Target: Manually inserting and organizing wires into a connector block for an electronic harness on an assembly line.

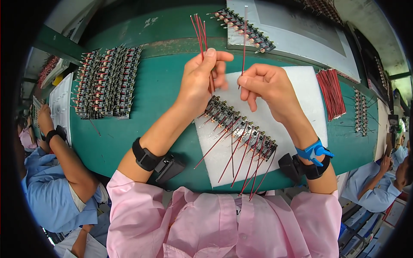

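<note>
Several thin dark-red wires [200,34] stand upright in my left hand [201,75], pinched between thumb and fingers. A single red wire [245,41] is held upright between the thumb and forefinger of my right hand [264,86]. Below both hands a strip of small circuit boards [241,127] lies slantwise on a white foam sheet [301,94]. Red wires trail from several of these boards toward me, some past the near edge of the foam. Neither hand touches the strip, though the left wrist is close above its far left end.
Stacked board strips [105,81] lie at the left of the green table [163,64]. A bundle of red wires [330,94] and a smaller board strip [360,112] lie at the right. Another strip [245,30] rests on a pale panel [288,26] at the back. People work on both sides.
</note>
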`<move>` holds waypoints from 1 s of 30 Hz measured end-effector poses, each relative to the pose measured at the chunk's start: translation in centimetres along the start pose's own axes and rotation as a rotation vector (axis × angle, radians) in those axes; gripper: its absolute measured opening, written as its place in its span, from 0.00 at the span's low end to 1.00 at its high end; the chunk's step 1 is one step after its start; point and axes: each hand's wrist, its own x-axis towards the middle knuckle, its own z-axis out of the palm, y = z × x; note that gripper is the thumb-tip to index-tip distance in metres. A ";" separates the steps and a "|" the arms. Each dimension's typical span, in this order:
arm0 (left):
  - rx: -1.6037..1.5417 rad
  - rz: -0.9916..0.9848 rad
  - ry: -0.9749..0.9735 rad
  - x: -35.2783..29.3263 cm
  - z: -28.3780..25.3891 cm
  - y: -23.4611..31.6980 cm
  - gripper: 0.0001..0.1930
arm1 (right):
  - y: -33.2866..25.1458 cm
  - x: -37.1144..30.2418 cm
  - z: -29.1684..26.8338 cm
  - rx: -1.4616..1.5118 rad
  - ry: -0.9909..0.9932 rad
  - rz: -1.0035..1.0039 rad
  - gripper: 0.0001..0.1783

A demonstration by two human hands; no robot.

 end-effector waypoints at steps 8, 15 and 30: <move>0.495 -0.075 -0.105 -1.8 -0.3 0.4 0.08 | 0.4 0.3 0.1 -0.086 0.115 -0.089 0.07; 0.585 0.051 -0.130 -1.5 -1.6 -0.3 0.07 | 1.0 0.3 0.6 -0.113 0.124 -0.075 0.06; 0.631 -0.099 -0.204 -1.7 -2.4 0.4 0.07 | 2.6 -0.6 1.3 -0.253 0.130 -0.042 0.04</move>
